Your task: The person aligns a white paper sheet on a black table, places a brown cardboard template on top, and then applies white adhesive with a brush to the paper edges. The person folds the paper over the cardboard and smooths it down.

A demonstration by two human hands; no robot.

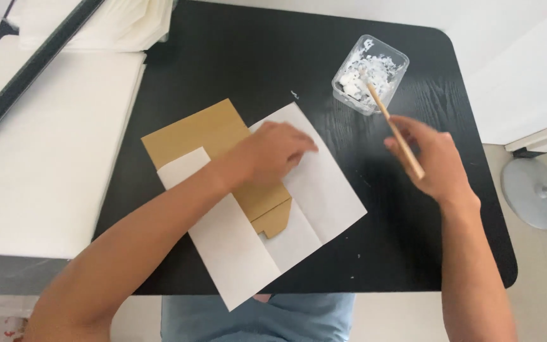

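My left hand (pixel 272 154) lies flat, fingers together, pressing on a brown card piece (pixel 213 132) and the white paper sheet (pixel 327 190) folded around it. My right hand (pixel 430 157) holds a thin wooden stick (pixel 395 130) whose far tip reaches into a small clear plastic tub (pixel 370 73) of white paste. The paper and card rest on a black table (pixel 254 57), with the sheet's near corner hanging over the front edge.
A white board (pixel 45 158) lies along the table's left side, with a dark bar (pixel 26 73) across it and folded white material (pixel 121 22) at the back. A grey round stand base (pixel 536 190) sits on the floor at right. White flecks dot the tabletop.
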